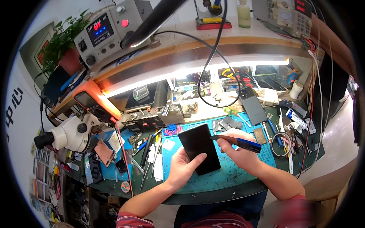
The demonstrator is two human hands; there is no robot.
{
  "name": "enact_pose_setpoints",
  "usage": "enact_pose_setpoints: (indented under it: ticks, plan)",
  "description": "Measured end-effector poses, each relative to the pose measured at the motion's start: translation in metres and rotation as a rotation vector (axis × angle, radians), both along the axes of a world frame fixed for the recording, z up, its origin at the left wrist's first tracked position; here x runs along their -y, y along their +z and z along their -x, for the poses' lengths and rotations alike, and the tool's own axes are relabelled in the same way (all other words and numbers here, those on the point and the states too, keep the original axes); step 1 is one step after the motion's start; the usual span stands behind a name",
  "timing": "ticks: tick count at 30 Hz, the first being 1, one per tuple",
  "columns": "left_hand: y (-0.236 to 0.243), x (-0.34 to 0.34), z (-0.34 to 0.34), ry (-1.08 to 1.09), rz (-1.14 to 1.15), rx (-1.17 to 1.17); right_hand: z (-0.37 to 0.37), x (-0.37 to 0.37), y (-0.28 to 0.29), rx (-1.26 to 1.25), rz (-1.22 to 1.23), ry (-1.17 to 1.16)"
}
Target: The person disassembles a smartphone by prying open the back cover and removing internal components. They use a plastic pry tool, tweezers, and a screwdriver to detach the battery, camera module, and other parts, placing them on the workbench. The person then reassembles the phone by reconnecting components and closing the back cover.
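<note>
My left hand [180, 167] is closed round the lower left side of a black smartphone [198, 142], thumb lying over its dark glass face. The phone is held tilted above a blue work mat [182, 182]. In my right hand [241, 156] is a thin pry knife [249, 145] with a blue and black handle. Its dark blade points left, and the tip is at the phone's upper right edge. Whether the tip sits in the seam or only touches the edge, I cannot tell. A grey smartphone [252, 106] lies beyond my right hand.
A microscope [68, 136] and an orange multimeter [97, 102] stand left. Tweezers [145, 173] and loose tools lie beside the mat. A tape roll [281, 144] sits right. A black cable [201, 81] hangs down ahead, before a shelf with a hot-air station [110, 32].
</note>
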State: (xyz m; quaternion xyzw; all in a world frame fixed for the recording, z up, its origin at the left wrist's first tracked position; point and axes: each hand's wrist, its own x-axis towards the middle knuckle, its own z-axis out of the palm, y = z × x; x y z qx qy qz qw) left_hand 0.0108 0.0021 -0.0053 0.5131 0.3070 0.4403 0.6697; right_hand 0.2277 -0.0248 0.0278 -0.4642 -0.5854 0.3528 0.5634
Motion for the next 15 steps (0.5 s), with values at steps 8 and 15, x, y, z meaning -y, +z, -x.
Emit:
enact_pose_setpoints:
  ticks: [8,15]
  plan:
    - [-0.01,-0.004,-0.002,0.034,-0.007,0.052,-0.019,-0.003,-0.018,-0.076,0.024,0.049]
    - [-0.014,-0.005,0.004,0.05,0.15,0.11,-0.012,0.002,-0.022,-0.16,0.233,0.103]
